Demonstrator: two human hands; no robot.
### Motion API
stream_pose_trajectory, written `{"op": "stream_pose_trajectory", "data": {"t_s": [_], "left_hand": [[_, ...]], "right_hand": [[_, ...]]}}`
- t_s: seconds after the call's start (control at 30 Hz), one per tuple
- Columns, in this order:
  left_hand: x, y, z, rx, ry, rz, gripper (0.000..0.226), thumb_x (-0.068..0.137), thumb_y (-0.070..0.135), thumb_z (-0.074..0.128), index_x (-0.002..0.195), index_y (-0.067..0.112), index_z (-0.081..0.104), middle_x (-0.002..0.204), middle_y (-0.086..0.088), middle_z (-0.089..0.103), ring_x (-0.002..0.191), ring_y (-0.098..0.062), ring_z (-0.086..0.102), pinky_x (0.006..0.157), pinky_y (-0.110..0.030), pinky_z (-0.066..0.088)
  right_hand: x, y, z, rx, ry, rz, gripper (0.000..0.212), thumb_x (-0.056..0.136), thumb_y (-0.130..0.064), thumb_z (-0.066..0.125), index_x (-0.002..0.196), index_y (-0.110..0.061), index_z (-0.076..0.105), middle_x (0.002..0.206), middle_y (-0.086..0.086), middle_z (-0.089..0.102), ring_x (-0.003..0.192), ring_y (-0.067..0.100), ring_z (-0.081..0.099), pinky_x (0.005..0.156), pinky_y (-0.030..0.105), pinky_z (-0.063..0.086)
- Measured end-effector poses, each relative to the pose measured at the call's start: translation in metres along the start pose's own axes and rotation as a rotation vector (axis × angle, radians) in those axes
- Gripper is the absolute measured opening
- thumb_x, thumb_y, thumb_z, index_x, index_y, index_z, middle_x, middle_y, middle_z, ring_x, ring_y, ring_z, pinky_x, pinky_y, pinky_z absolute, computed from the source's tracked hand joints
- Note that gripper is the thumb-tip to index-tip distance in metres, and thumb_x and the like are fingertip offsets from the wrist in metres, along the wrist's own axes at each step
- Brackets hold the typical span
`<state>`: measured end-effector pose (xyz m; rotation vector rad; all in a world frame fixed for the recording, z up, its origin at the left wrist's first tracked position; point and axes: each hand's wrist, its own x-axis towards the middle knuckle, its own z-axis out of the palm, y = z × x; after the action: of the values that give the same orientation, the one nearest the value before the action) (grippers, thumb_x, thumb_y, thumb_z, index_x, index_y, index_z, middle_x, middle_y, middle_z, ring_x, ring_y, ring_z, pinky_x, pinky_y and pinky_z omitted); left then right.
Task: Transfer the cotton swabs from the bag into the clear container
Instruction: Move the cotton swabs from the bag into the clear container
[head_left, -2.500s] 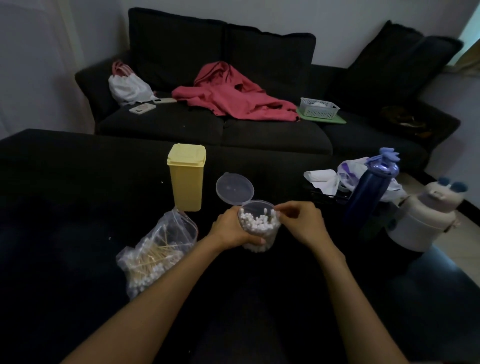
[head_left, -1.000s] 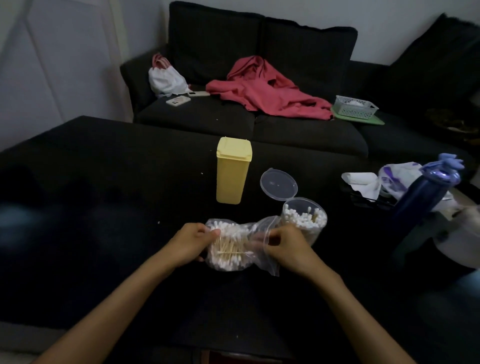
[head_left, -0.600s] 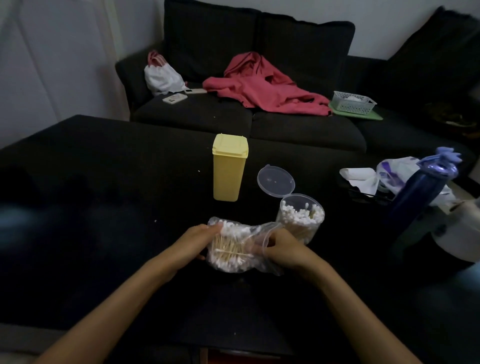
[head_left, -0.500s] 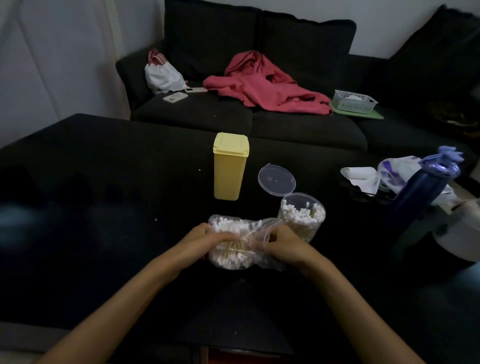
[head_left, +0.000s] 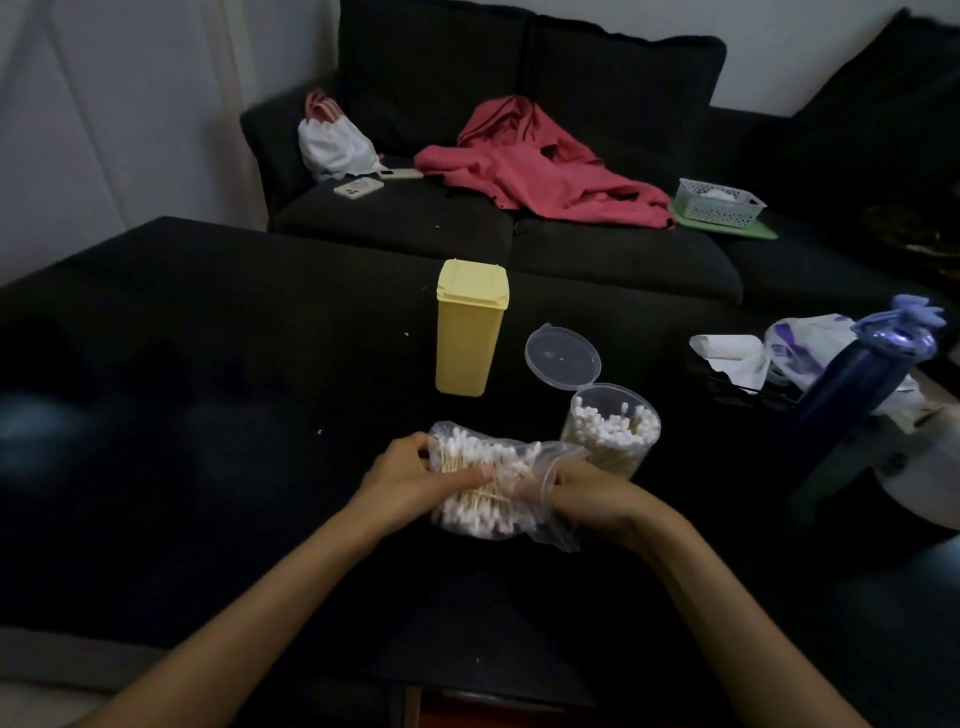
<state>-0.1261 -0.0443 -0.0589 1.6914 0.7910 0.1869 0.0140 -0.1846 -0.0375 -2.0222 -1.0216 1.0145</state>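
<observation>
A clear plastic bag packed with wooden-stick cotton swabs lies on the black table in front of me. My left hand grips its left end, thumb laid across the swabs. My right hand holds the bag's open right end, fingers partly inside the plastic. Just behind and to the right stands the clear round container, nearly full of swabs standing upright, its hinged lid flipped open behind it.
A tall yellow lidded box stands behind the bag. At the right edge are a dark blue bottle, white plastic bags and a white kettle-like object. A dark sofa with a red garment lies beyond.
Both hands left the clear container and took up the bag, which moved from the left to in front of me. My left thumb has since slid across the swabs.
</observation>
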Motion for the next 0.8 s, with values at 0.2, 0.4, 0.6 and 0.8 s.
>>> {"op": "stream_pose_trajectory", "data": {"t_s": [0.2, 0.4, 0.6, 0.8], "left_hand": [[0.005, -0.001, -0.008, 0.096, 0.031, -0.026, 0.083, 0.029, 0.066, 0.076, 0.099, 0.024, 0.059, 0.099, 0.001, 0.071, 0.091, -0.018, 0.069, 0.087, -0.044, 0.055], [0.007, -0.003, -0.007, 0.095, 0.008, -0.033, 0.083, 0.033, 0.063, 0.078, 0.103, 0.024, 0.058, 0.104, 0.001, 0.07, 0.094, -0.018, 0.069, 0.089, -0.043, 0.054], [0.006, -0.002, -0.005, 0.116, 0.02, -0.032, 0.085, 0.032, 0.065, 0.076, 0.105, 0.024, 0.057, 0.104, 0.001, 0.07, 0.094, -0.019, 0.068, 0.089, -0.043, 0.054], [0.008, -0.001, -0.012, 0.185, 0.054, -0.056, 0.078, 0.038, 0.065, 0.076, 0.103, 0.026, 0.057, 0.105, 0.001, 0.069, 0.095, -0.018, 0.067, 0.09, -0.043, 0.053]], "right_hand": [[-0.006, -0.007, -0.004, -0.006, -0.003, -0.002, 0.015, 0.092, -0.009, 0.052, 0.098, -0.015, 0.064, 0.106, 0.006, 0.066, 0.1, 0.02, 0.062, 0.091, 0.034, 0.049], [-0.008, -0.004, -0.006, 0.087, -0.038, -0.019, 0.023, 0.093, -0.01, 0.053, 0.111, 0.002, 0.063, 0.112, 0.021, 0.066, 0.1, 0.028, 0.064, 0.092, 0.039, 0.05], [-0.006, -0.004, -0.01, 0.298, -0.1, 0.027, 0.015, 0.094, -0.007, 0.05, 0.099, -0.002, 0.063, 0.087, 0.009, 0.062, 0.075, 0.014, 0.06, 0.067, 0.021, 0.05], [-0.007, -0.002, -0.019, 0.222, -0.169, 0.108, 0.02, 0.095, -0.013, 0.05, 0.08, -0.006, 0.063, 0.08, 0.007, 0.062, 0.071, 0.012, 0.055, 0.065, 0.019, 0.044]]}}
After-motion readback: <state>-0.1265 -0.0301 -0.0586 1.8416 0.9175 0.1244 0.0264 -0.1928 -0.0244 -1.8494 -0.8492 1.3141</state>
